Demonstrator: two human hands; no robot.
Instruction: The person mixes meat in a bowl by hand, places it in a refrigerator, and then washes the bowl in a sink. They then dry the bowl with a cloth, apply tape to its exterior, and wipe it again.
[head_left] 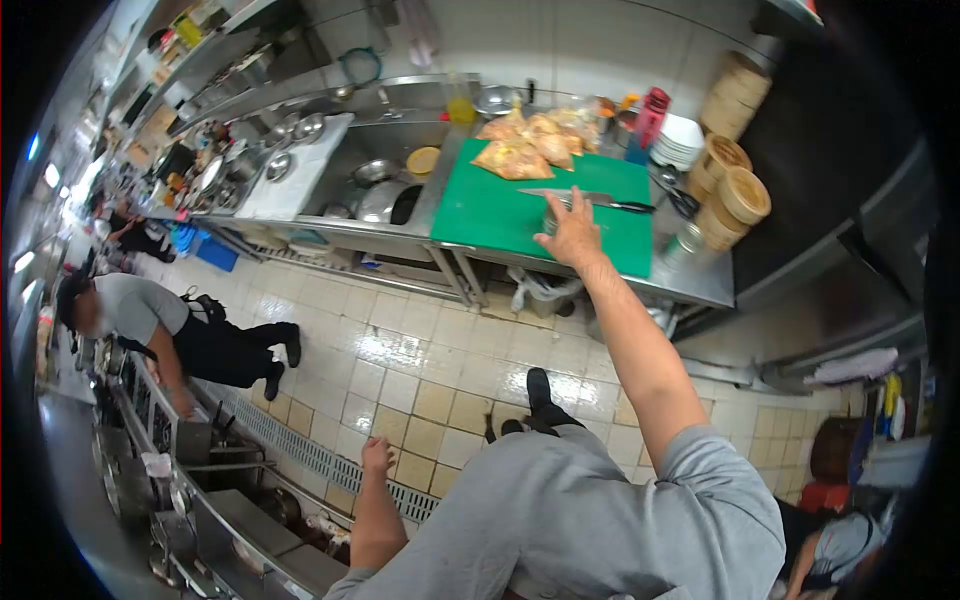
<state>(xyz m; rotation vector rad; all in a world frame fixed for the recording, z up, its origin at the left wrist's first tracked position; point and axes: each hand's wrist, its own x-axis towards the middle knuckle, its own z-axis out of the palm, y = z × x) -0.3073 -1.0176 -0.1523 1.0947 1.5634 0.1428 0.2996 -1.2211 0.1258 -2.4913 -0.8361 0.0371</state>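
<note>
My right hand [575, 232] reaches over the green cutting board [480, 215], with thumb and fingers around a small round jar or can [552, 213] that they partly cover. Just beyond the fingers lies a kitchen knife [590, 197], its black handle pointing right. Bags of orange-yellow food [525, 145] are heaped at the board's back edge. My left hand [378, 456] hangs low over the tiled floor, away from the counter, fingers loosely curled and apart with nothing seen in them.
Left of the board is a sink [345, 155] with metal bowls. Bamboo steamers [745, 195], stacked white bowls [678, 140], a red bottle [650, 115] and a glass jar [684, 243] stand at the right. A co-worker [170, 330] works at the stove side, lower left.
</note>
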